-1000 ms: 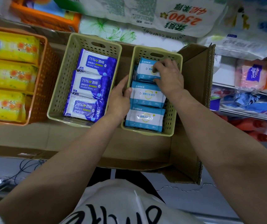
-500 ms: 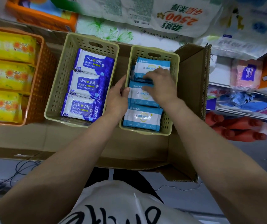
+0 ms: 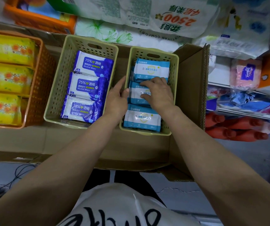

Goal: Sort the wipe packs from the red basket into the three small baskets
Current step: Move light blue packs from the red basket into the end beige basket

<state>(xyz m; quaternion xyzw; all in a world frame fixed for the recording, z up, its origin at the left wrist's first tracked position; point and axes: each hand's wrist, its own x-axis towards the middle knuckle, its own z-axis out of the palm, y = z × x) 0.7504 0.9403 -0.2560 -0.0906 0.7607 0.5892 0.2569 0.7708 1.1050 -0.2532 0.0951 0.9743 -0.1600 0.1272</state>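
Observation:
Three small baskets stand in a row inside a cardboard box (image 3: 191, 88). The orange basket (image 3: 41, 88) on the left holds yellow packs (image 3: 7, 75). The middle beige basket (image 3: 56, 88) holds three dark blue alcohol wipe packs (image 3: 87, 87). The right beige basket (image 3: 174, 88) holds three light blue packs in a line. My right hand (image 3: 158, 93) lies on the middle light blue pack (image 3: 135, 96), fingers curled over it. My left hand (image 3: 116, 99) holds that basket's left wall, thumb over the rim. The red basket is out of view.
Big bags of tissue and paper rolls (image 3: 163, 17) are stacked behind the box. On the right is a shelf with pink tissue packs (image 3: 245, 75) and red bottles (image 3: 235, 128). Cables (image 3: 16, 175) lie on the floor at lower left.
My right hand has drawn back from the far light blue pack onto the middle one. My left hand has stayed on the basket's left wall.

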